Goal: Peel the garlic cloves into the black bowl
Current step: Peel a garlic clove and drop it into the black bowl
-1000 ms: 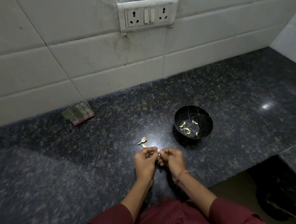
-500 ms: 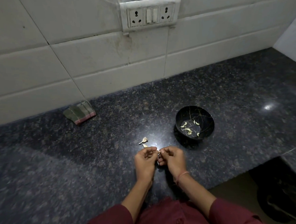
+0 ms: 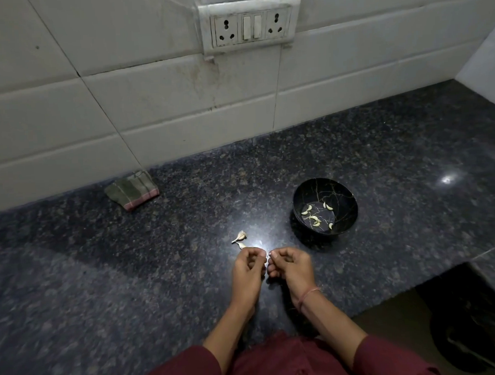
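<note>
My left hand (image 3: 248,270) and my right hand (image 3: 292,268) meet fingertip to fingertip over the dark granite counter (image 3: 130,279). Between them they pinch a small garlic clove (image 3: 268,255), of which only a pale sliver shows. The black bowl (image 3: 342,191) stands up and to the right of my hands and holds several peeled cloves (image 3: 315,219). Two unpeeled cloves (image 3: 240,238) lie on the counter just above my left hand.
A folded striped cloth (image 3: 131,190) lies at the foot of the tiled wall, back left. A socket panel (image 3: 250,26) sits on the wall above. The counter's edge (image 3: 418,287) steps down at the right, beside a dark bin (image 3: 475,339).
My hands stay together on the clove, with only slight finger movement. The view has shifted a little.
</note>
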